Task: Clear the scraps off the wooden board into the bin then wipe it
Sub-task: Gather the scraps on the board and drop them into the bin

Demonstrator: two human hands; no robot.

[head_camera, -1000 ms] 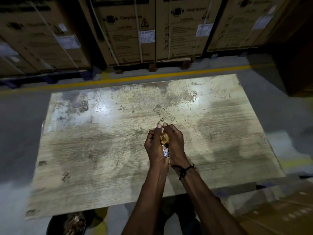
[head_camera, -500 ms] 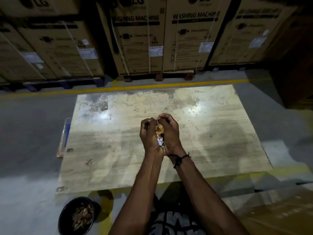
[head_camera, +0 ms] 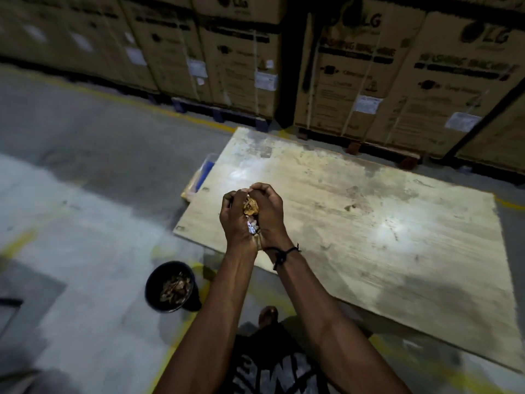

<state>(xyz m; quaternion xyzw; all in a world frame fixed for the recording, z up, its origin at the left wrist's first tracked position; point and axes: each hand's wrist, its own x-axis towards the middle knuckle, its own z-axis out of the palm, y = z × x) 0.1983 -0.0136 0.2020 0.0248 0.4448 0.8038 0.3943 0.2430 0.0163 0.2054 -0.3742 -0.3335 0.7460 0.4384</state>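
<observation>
Swung left since earlier frame: both hands, left (head_camera: 237, 220) and right (head_camera: 268, 213), cupped around gathered scraps (head_camera: 250, 206), above wooden board (head_camera: 369, 223). Bin (head_camera: 170, 285) near, part-filled. Dumping, wiping outstanding.

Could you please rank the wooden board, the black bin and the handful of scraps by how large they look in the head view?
1. Wooden board, by far the largest.
2. Black bin.
3. Handful of scraps, cupped between the left hand and right hand; partly hidden, and nearer the camera, yet it looks smallest.
</observation>
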